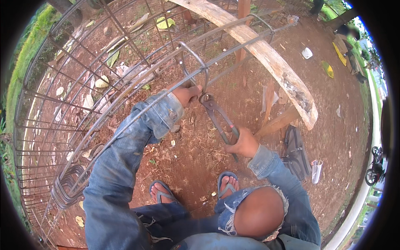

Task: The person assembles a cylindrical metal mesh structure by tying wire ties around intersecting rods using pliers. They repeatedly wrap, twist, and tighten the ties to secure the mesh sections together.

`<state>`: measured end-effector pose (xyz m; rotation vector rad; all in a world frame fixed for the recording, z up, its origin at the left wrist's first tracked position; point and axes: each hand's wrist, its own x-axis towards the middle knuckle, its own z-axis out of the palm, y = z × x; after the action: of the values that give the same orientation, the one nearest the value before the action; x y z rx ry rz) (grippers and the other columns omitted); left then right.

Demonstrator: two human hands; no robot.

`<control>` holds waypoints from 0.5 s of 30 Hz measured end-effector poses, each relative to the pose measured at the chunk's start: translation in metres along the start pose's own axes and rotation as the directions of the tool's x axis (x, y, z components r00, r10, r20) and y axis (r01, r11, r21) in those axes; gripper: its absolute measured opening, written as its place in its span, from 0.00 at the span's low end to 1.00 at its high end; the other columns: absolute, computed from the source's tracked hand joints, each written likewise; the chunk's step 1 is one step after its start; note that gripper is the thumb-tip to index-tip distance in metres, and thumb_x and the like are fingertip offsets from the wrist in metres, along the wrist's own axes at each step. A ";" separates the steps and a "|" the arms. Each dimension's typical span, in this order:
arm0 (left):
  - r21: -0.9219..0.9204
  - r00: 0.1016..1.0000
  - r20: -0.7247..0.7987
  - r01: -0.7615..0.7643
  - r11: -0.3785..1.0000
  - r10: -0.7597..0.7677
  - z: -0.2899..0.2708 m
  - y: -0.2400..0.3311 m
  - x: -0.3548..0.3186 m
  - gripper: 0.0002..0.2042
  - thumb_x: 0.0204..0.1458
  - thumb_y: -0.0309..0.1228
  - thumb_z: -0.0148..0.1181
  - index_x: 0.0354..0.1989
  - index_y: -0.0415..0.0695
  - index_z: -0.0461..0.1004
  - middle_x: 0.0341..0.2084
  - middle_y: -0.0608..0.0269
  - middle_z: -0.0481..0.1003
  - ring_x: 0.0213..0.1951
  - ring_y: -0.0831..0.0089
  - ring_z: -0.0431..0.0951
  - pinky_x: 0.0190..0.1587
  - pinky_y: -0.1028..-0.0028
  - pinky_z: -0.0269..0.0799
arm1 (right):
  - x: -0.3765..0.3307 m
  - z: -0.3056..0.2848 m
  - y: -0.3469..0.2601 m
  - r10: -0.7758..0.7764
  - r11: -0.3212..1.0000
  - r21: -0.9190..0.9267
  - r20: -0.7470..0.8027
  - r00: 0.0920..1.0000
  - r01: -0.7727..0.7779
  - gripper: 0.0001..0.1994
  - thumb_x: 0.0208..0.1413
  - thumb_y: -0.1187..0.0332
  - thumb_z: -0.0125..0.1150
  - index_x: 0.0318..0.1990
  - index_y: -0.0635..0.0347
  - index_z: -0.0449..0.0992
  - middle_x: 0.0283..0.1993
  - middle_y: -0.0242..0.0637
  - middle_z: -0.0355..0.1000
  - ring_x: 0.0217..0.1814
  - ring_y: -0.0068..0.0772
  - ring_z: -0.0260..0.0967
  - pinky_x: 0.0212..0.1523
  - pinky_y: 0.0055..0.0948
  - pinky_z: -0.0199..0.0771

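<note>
Long steel bars [160, 98] run in front of me from lower left to upper right, with bent stirrups around them. My left hand [186, 95] is below the bars, fingers closed at the lower part of a steel stirrup [195, 56]. Any thin wire between those fingers is too small to tell. In my right hand [243, 143] are the handles of worn end-cutting pincers [216, 111]. Their jaws are beside my left fingertips, at the stirrup's lower end. A second stirrup [263, 24] hangs farther along the bars.
A weathered wooden plank [277, 62] slopes behind the bars on wooden props [279, 121]. Steel mesh [62, 96] stands at left, near bundled stirrups [68, 187]. A dark bag [296, 154] and clear plastic cup [317, 171] lie at right. Leaves litter the reddish soil [191, 166].
</note>
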<state>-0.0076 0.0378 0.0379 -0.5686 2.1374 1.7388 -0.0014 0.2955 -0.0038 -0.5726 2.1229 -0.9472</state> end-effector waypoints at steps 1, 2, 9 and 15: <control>-0.071 1.000 0.020 0.005 0.997 -0.003 -0.002 -0.001 -0.003 0.13 0.53 0.40 0.55 0.26 0.42 0.68 0.15 0.72 0.64 0.13 0.84 0.59 0.13 0.80 0.51 | -0.007 0.007 -0.005 0.054 0.997 -0.045 -0.117 0.992 -0.059 0.28 0.33 0.69 0.69 0.44 0.67 0.63 0.30 0.41 0.68 0.27 0.37 0.69 0.29 0.35 0.69; -0.074 1.000 0.020 0.020 0.997 -0.018 -0.003 -0.003 -0.005 0.13 0.53 0.39 0.55 0.27 0.42 0.68 0.15 0.72 0.64 0.13 0.84 0.59 0.13 0.80 0.51 | -0.013 0.014 -0.005 0.100 0.989 -0.083 -0.234 0.967 -0.122 0.30 0.31 0.70 0.69 0.45 0.68 0.62 0.33 0.44 0.68 0.30 0.38 0.69 0.30 0.34 0.69; -0.120 0.999 0.047 0.012 0.993 -0.006 -0.001 -0.010 0.006 0.11 0.53 0.38 0.54 0.31 0.41 0.69 0.14 0.71 0.64 0.11 0.84 0.59 0.12 0.80 0.50 | -0.013 -0.003 0.034 -0.452 0.725 -0.673 -0.625 0.637 -0.146 0.26 0.35 0.75 0.60 0.49 0.58 0.66 0.44 0.45 0.66 0.47 0.47 0.62 0.49 0.43 0.60; -0.126 0.998 0.056 -0.008 0.992 0.016 -0.001 -0.013 0.011 0.12 0.54 0.38 0.53 0.32 0.40 0.69 0.14 0.71 0.64 0.10 0.84 0.58 0.11 0.80 0.48 | 0.023 -0.033 0.044 -0.500 0.762 -0.646 -0.629 0.596 -0.043 0.21 0.38 0.78 0.56 0.46 0.59 0.69 0.44 0.42 0.67 0.47 0.47 0.62 0.51 0.43 0.58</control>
<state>-0.0106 0.0337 0.0213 -0.5324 2.0075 1.8831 -0.0454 0.3231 -0.0329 -0.9072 3.2930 -0.6761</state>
